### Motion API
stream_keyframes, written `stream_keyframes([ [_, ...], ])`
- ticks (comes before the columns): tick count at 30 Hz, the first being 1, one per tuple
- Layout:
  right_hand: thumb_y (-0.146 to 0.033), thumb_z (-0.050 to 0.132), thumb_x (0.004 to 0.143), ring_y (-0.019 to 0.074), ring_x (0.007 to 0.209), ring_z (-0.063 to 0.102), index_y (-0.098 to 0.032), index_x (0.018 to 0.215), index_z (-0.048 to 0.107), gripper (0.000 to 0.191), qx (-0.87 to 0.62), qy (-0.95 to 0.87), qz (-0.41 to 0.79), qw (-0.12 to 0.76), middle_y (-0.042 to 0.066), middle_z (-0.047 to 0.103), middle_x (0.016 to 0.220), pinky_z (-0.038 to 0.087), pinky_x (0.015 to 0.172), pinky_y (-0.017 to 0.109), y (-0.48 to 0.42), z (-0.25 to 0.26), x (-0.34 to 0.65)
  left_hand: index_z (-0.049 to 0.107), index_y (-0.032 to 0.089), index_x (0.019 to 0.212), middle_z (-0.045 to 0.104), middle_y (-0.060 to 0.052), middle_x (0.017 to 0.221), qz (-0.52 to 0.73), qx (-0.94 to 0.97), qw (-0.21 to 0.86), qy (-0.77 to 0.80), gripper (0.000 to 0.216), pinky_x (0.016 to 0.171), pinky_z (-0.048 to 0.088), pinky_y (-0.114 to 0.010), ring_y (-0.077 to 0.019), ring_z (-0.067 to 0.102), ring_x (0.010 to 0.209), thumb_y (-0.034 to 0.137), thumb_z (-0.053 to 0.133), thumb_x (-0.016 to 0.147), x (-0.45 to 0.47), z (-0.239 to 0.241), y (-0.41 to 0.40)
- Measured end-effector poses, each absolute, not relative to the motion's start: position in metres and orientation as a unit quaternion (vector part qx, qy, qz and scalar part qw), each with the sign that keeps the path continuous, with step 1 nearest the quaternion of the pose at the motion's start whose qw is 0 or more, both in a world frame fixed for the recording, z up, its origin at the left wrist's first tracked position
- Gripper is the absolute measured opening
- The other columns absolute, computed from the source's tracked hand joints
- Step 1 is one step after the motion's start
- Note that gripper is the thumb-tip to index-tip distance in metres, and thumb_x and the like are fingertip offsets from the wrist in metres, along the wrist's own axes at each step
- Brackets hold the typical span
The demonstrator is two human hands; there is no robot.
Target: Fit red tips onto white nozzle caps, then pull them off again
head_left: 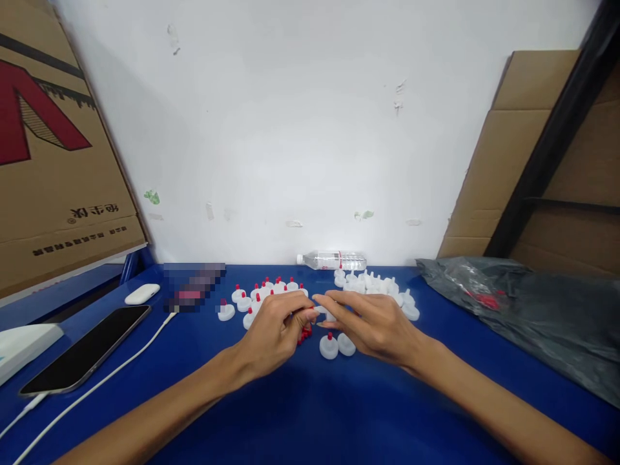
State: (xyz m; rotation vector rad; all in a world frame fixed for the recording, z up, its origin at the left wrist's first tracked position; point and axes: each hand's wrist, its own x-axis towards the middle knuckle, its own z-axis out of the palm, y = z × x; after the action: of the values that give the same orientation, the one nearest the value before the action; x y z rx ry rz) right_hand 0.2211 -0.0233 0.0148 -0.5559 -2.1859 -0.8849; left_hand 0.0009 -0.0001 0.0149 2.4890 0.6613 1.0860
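Note:
My right hand (375,323) grips a translucent white nozzle lid (330,316) between thumb and fingers, its spout pointing left. At that spout, my left hand (281,329) is closed in a pinch; a trace of red between its fingertips looks like a small red cap, mostly hidden. Loose red caps (304,335) lie on the blue table just below the left fingers. In front of my hands sit a white lid with a red tip (329,347) and a plain white lid (346,345). Red-tipped lids (243,301) spread behind my left hand, while uncapped lids (372,283) cluster behind my right.
A clear bottle (334,260) lies against the wall. On the left are a phone (87,349) with a white cable, a white case (142,294) and a large carton (62,161). A grey plastic bag (533,323) covers the right side, with cardboard (508,142) behind it.

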Motion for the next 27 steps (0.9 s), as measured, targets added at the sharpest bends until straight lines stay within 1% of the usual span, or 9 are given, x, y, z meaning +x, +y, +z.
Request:
stream_keyframes([
  [4,-0.017,0.055,0.099,0.0129,0.085,0.069,-0.01,0.128,0.057,0.03,-0.211,-0.846,-0.346,0.346,0.009,0.072,0.104,0.056,0.068,0.023,-0.025,0.017,0.22,0.052,0.016,0.068,0.051,0.002,0.061,0.369,0.882,0.184,0.228,0.039,0.059,0.033,-0.025,-0.0114,0.044,0.058,0.03,0.043,0.103,0.0,0.016,-0.001],
  [8,-0.024,0.055,0.1,0.0141,0.081,0.069,-0.013,0.123,0.06,0.026,-0.227,-0.857,-0.334,0.32,0.007,0.072,0.103,0.054,0.065,0.025,-0.023,0.022,0.223,0.053,0.016,0.073,0.053,0.002,0.066,0.378,0.888,0.106,0.238,0.036,0.06,0.035,-0.026,-0.0118,0.046,0.061,0.028,0.04,0.104,0.002,0.013,0.0],
  [10,-0.024,0.053,0.1,0.0165,0.088,0.069,-0.016,0.12,0.061,0.023,-0.255,-0.861,-0.329,0.292,0.007,0.071,0.11,0.053,0.067,0.026,-0.02,0.025,0.227,0.059,0.017,0.085,0.059,-0.001,0.077,0.35,0.899,0.043,0.261,0.029,0.063,0.039,-0.027,-0.014,0.052,0.069,0.029,0.04,0.104,0.002,0.01,0.002],
  [12,-0.022,0.052,0.1,0.0184,0.096,0.068,-0.02,0.117,0.062,0.021,-0.304,-0.853,-0.317,0.283,0.006,0.07,0.118,0.053,0.07,0.028,-0.017,0.028,0.233,0.062,0.018,0.103,0.063,-0.005,0.094,0.305,0.909,-0.022,0.284,0.021,0.07,0.043,-0.03,-0.0191,0.056,0.085,0.03,0.045,0.103,0.001,0.008,0.005],
  [14,-0.023,0.05,0.1,0.019,0.098,0.068,-0.022,0.114,0.062,0.019,-0.367,-0.832,-0.297,0.29,0.004,0.07,0.12,0.051,0.07,0.027,-0.013,0.032,0.241,0.062,0.019,0.111,0.062,-0.007,0.106,0.273,0.915,-0.063,0.291,0.019,0.078,0.046,-0.034,-0.0239,0.054,0.099,0.029,0.05,0.1,-0.002,0.007,0.008],
  [18,-0.032,0.052,0.099,0.0206,0.089,0.067,-0.022,0.105,0.063,0.016,-0.474,-0.796,-0.245,0.286,0.005,0.072,0.101,0.046,0.06,0.027,-0.003,0.037,0.263,0.063,0.018,0.1,0.061,-0.007,0.101,0.211,0.941,-0.053,0.26,0.012,0.093,0.046,-0.04,-0.0244,0.05,0.101,0.021,0.053,0.093,-0.008,0.01,0.01],
  [20,-0.034,0.055,0.097,0.0225,0.092,0.065,-0.022,0.1,0.064,0.016,-0.477,-0.809,-0.216,0.268,0.006,0.071,0.098,0.048,0.063,0.029,0.002,0.037,0.272,0.063,0.018,0.098,0.06,-0.008,0.101,0.184,0.948,-0.048,0.254,0.012,0.095,0.045,-0.042,-0.0252,0.049,0.102,0.019,0.054,0.091,-0.009,0.012,0.009],
  [23,-0.035,0.056,0.096,0.0244,0.097,0.061,-0.021,0.096,0.067,0.017,-0.452,-0.84,-0.181,0.24,0.008,0.068,0.102,0.05,0.074,0.034,0.008,0.033,0.279,0.062,0.018,0.099,0.058,-0.009,0.106,0.164,0.951,-0.05,0.257,0.013,0.095,0.046,-0.043,-0.0267,0.049,0.104,0.02,0.055,0.088,-0.01,0.013,0.008],
  [27,-0.038,0.057,0.096,0.0227,0.084,0.061,-0.021,0.093,0.069,0.021,-0.441,-0.867,-0.129,0.194,0.006,0.068,0.088,0.047,0.076,0.036,0.013,0.028,0.279,0.061,0.018,0.099,0.058,-0.008,0.105,0.145,0.954,-0.05,0.259,0.012,0.094,0.046,-0.042,-0.026,0.049,0.103,0.021,0.056,0.089,-0.01,0.012,0.009],
])
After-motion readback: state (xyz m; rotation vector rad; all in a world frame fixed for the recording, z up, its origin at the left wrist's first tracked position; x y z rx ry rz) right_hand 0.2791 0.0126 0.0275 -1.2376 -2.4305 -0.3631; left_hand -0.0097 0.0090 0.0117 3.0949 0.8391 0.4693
